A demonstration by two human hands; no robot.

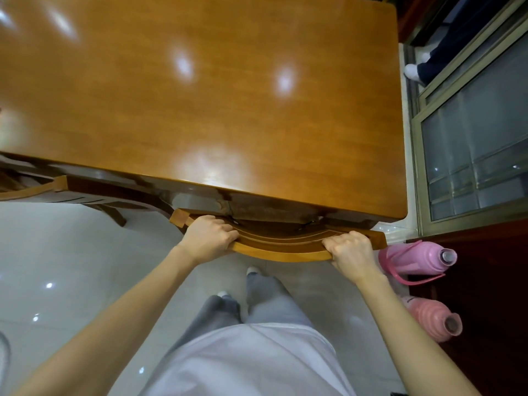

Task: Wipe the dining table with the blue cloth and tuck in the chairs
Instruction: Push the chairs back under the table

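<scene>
The glossy wooden dining table fills the upper view, its near edge right in front of me. A wooden chair stands pushed under that edge, only its curved top rail showing. My left hand grips the rail's left end, fingers curled over the top. My right hand grips the rail near its right end the same way. No blue cloth is in view.
A second wooden chair sits under the table at the left. Two pink thermos flasks stand on the floor at my right, beside a dark cabinet. A glass sliding door is beyond; another person's feet show at top right.
</scene>
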